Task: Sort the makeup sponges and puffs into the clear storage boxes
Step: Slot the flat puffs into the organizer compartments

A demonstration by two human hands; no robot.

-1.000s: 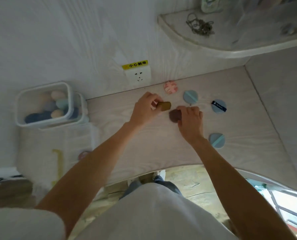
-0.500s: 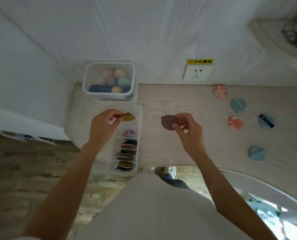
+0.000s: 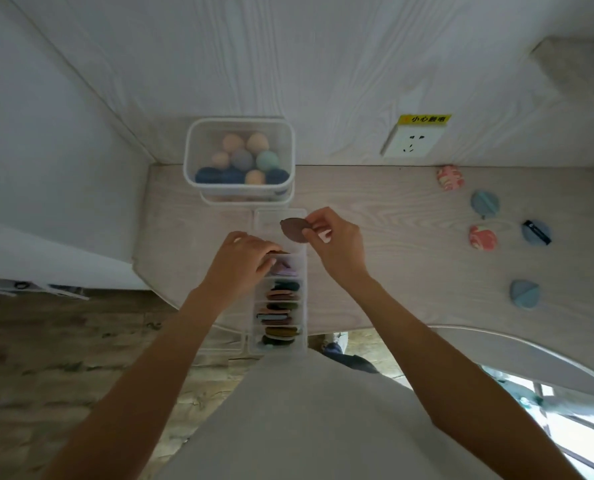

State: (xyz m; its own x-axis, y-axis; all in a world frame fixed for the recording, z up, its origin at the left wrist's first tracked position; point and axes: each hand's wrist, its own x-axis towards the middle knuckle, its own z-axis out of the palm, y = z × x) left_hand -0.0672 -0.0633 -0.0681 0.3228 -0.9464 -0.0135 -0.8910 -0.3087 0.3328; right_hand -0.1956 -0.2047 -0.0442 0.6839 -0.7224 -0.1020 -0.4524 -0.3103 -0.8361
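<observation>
A long clear divided box (image 3: 302, 271) lies on the table with several flat puffs standing in its compartments. My left hand (image 3: 243, 261) reaches into one of its far compartments, fingertips down on an olive puff (image 3: 281, 252) that is almost hidden. My right hand (image 3: 337, 240) pinches a brown puff (image 3: 293, 230) just above the box's far end. A square clear box (image 3: 191, 168) behind it holds several egg-shaped sponges. Loose puffs lie at the right: two pink patterned (image 3: 450, 177) (image 3: 482, 238) and three blue (image 3: 484, 204) (image 3: 536, 232) (image 3: 524, 294).
A wall socket (image 3: 411, 142) with a yellow label sits above the table's back edge. A white side wall (image 3: 56, 150) closes in the left. The table's curved front edge (image 3: 461, 329) runs near my body, and a corner shelf (image 3: 572, 71) juts out at the upper right.
My left hand has brought the olive puff down into the divided box. My right hand has carried the brown puff left to above the box's far end.
</observation>
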